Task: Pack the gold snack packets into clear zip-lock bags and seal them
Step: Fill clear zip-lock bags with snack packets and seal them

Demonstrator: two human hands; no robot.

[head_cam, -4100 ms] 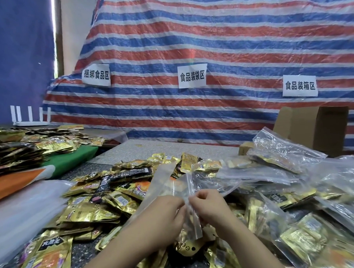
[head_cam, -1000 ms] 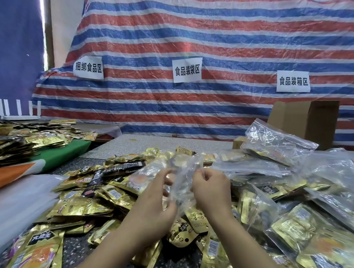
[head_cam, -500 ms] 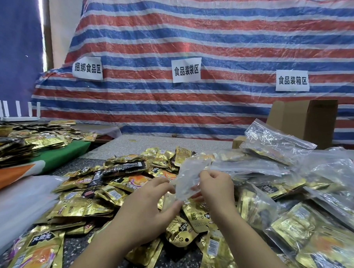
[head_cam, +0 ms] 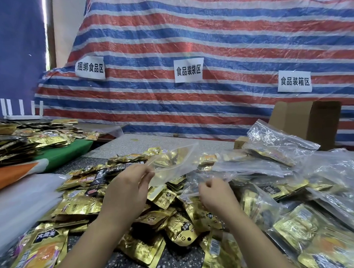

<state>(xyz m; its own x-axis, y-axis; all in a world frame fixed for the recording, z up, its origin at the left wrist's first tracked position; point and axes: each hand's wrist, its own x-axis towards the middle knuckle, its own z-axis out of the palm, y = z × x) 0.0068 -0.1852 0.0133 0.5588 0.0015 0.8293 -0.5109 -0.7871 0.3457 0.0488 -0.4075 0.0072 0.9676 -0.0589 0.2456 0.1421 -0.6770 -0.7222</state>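
My left hand (head_cam: pixel 125 188) fingers now pinch empty bag (head_cam: pixel 173 164) alone; right hand (head_cam: pixel 213 195), fingers curled, let go. Next: fill with packets (head_cam: pixel 172 227).

Backdrop of a red, white and blue striped tarpaulin (head_cam: pixel 208 41) bearing three white paper signs (head_cam: pixel 188 70), a dark blue curtain (head_cam: pixel 12 56) at left with a bright strip of daylight (head_cam: pixel 45 28) at its edge, and a speckled stone tabletop (head_cam: pixel 162 139) below.

The clear bag (head_cam: pixel 174 164) has passed to the left hand (head_cam: pixel 126 188) — right hand (head_cam: pixel 214 193) released it.
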